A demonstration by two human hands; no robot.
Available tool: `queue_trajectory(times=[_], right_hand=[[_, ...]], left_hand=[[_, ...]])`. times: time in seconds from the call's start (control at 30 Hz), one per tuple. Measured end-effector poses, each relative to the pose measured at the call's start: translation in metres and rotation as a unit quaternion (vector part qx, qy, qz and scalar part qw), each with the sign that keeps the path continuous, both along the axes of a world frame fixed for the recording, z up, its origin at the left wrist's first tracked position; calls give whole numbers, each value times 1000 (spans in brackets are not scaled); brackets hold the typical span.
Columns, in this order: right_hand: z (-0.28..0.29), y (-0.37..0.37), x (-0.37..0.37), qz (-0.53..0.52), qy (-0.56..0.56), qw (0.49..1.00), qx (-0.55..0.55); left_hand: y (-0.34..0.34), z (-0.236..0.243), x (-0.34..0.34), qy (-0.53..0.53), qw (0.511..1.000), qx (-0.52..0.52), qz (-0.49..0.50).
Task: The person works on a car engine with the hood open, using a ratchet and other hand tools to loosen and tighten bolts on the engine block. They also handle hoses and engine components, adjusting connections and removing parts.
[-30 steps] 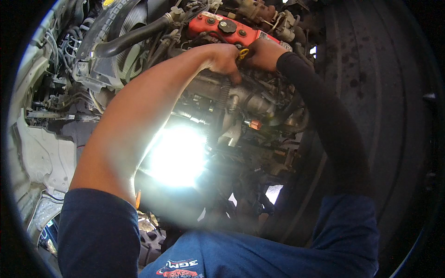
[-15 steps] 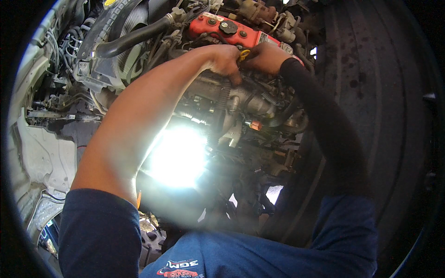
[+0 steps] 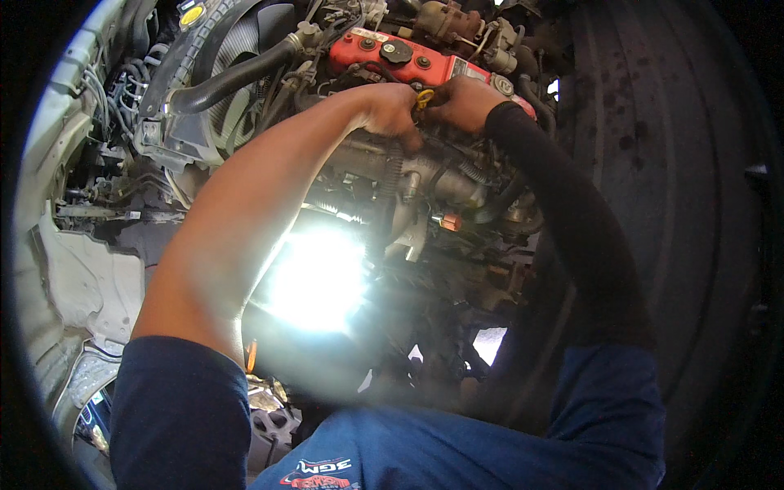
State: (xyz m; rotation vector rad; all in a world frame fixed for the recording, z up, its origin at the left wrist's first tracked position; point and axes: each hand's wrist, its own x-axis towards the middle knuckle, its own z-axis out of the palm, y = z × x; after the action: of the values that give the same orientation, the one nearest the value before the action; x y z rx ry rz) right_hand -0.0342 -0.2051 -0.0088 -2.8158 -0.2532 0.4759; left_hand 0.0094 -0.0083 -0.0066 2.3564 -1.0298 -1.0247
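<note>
My left hand (image 3: 394, 111) reaches down into the engine beside the red valve cover (image 3: 437, 67), its fingers curled and partly hidden below. Close to its right, my right hand (image 3: 465, 104), coming out of a black sleeve, is closed with its knuckles up. What either hand grips is out of sight. Between the two hands stands a yellow ring handle (image 3: 425, 99), like a dipstick's; I cannot tell whether a finger touches it. Just under the hands run a ribbed hose (image 3: 387, 175) and metal pipes.
A bright glare (image 3: 318, 279) washes out the space under my left forearm. A thick black hose (image 3: 233, 84) crosses near the radiator fan at upper left. An orange connector (image 3: 449, 222) sits below the pipes. The ribbed dark panel (image 3: 653, 204) fills the right side.
The view has shifted slightly, so the engine bay sits a little differently in it. Both hands stay at the same spot beside the red cover, with little visible movement.
</note>
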Motion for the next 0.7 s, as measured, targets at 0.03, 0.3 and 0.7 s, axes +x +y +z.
queue_trajectory(times=[0.03, 0.3, 0.7], right_hand=[[-1, -1, 0, -4, 7, 1000, 15], [-3, 2, -3, -21, -7, 1000, 4], [2, 5, 6, -33, 15, 999, -19]], left_hand=[[-1, -1, 1, -5, 1000, 6, -2], [0, -3, 1, -8, 1000, -16, -10], [1, -2, 2, -11, 999, -48, -17]])
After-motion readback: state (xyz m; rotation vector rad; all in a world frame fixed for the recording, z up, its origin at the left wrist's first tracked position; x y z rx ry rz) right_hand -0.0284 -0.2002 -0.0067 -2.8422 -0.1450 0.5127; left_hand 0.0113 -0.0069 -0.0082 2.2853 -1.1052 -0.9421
